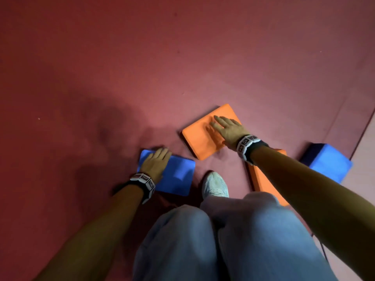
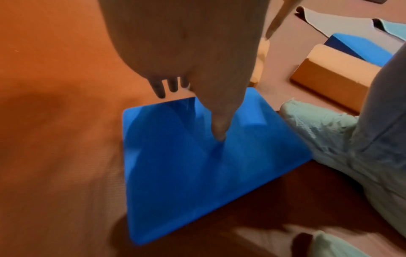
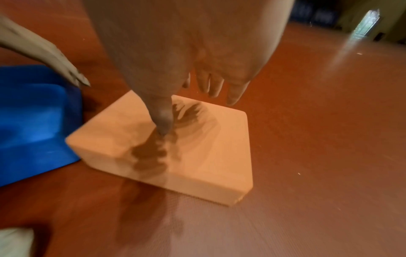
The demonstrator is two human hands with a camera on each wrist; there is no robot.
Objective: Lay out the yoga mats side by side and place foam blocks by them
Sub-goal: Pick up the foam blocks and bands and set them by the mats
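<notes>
A flat blue foam block [image 1: 176, 177] [image 2: 197, 173] lies on the red mat surface [image 1: 182, 57] in front of my knees. My left hand [image 1: 156, 162] [image 2: 186, 52] rests on top of it, with the thumb pressed on the top face and the fingertips [image 2: 161, 88] reaching past the far edge. An orange foam block [image 1: 203, 136] [image 3: 197, 156] lies flat just to the right. On it rests my right hand [image 1: 225, 126] [image 3: 186, 43], fingers straight and spread, thumb touching the top.
A second orange block [image 1: 263, 183] [image 2: 334, 73] lies under my right forearm, and a second blue block [image 1: 328, 161] [image 2: 360, 45] lies further right. My shoe [image 1: 215, 185] stands between the blocks. Grey and teal mat ends [image 2: 318, 19] show beyond. The red surface's edge [image 1: 345, 118] runs along the right.
</notes>
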